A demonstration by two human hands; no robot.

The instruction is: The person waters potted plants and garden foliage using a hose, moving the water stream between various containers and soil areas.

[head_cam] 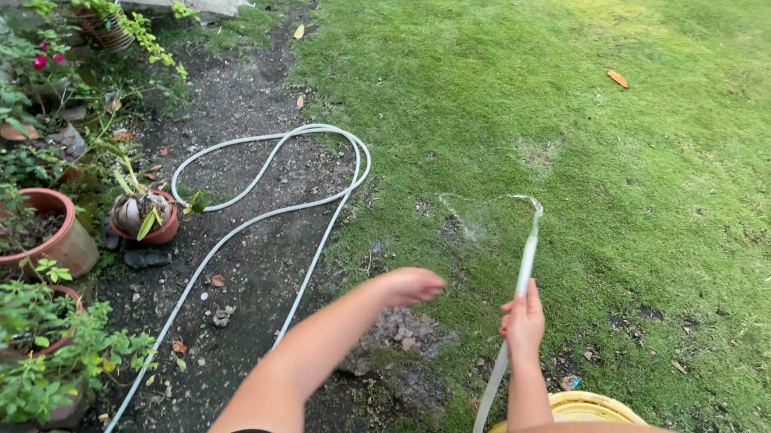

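Along the left edge of the soil bed stand potted plants, a large terracotta pot [25, 237] among them and a smaller red pot [149, 219] just right of it. A pale hose [264, 166] loops over the bare soil [252, 264] and runs down toward the lower left corner. The left hand [409, 286] hangs loosely curled above the soil's edge, holding nothing. Right of it, over the lawn [596, 90], the right hand [523, 323] is closed around the hose's end piece [526, 265], water spilling from its tip onto the grass. A yellow rim [593, 404] shows at the bottom edge
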